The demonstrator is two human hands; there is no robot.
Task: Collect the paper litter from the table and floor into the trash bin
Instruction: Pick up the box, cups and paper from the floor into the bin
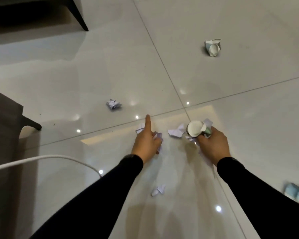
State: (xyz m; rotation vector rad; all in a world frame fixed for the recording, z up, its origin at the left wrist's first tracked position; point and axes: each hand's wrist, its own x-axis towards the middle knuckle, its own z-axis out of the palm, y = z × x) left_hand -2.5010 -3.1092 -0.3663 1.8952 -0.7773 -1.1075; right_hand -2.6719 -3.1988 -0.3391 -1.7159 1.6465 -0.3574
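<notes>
My left hand [146, 143] grips a crumpled white paper wad [158, 137] with its lower fingers, the index finger pointing straight out over the floor. My right hand [211, 146] holds a crushed paper cup [195, 128] together with some crumpled paper. Loose paper lies on the glossy tiles: a scrap [176, 132] between my hands, a small piece [139, 129] beside my left index finger, a ball [113, 104] farther left, and another scrap [158, 190] below my arms. A second crushed cup [213, 47] lies far off at the upper right. No trash bin is visible.
A dark furniture leg [79, 18] stands at the top left, and a grey sofa corner [5, 118] with a short foot fills the left edge. A white cable [47, 158] curves across the floor at lower left. Something pale blue [298, 194] sits at the right edge.
</notes>
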